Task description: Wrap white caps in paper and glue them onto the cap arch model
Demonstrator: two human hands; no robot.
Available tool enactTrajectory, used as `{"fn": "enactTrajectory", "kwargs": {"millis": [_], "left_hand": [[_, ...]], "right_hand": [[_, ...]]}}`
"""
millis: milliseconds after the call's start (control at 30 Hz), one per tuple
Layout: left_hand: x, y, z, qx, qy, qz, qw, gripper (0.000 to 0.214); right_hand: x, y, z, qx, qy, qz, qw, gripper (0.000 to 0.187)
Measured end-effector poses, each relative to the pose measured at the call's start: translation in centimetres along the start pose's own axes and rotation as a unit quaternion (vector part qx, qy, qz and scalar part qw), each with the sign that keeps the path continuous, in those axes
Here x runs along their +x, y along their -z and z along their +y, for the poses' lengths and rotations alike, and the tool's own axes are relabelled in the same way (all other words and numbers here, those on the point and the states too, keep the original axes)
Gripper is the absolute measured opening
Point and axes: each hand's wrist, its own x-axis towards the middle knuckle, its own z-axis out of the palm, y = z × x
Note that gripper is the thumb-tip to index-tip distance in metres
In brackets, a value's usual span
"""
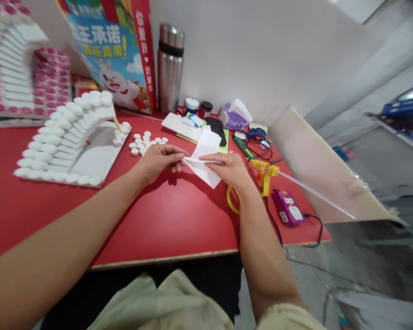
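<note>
Over the red table (179, 220), both hands hold a piece of white paper (206, 175) with a narrow fold along its upper edge. My left hand (161, 160) pinches the fold's left end between thumb and fingers. At the right, my right hand (229, 168) has its fingers closed on the same paper. A white flap (207, 143) rises behind the fold; whether it belongs to the same sheet I cannot tell. Several small white rolled pieces (144, 143) lie behind my left hand. To the left stands a white curved staircase model (64, 137) edged with similar pieces.
A yellow glue gun (264, 172) with a long clear stick and a purple power socket (289, 208) sit right of my right hand. Behind are a steel flask (171, 68), a printed box (113, 55), a tissue pack (236, 117) and jars. A pink-and-white model (20, 68) stands far left.
</note>
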Motion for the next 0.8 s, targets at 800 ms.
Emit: {"fn": "enactTrajectory", "kwargs": {"millis": [800], "left_hand": [[-0.6, -0.5, 0.5, 0.197, -0.056, -0.092, 0.974, 0.022]], "right_hand": [[0.4, -2.3, -0.2, 0.23, -0.222, -0.128, 0.939, 0.026]]}}
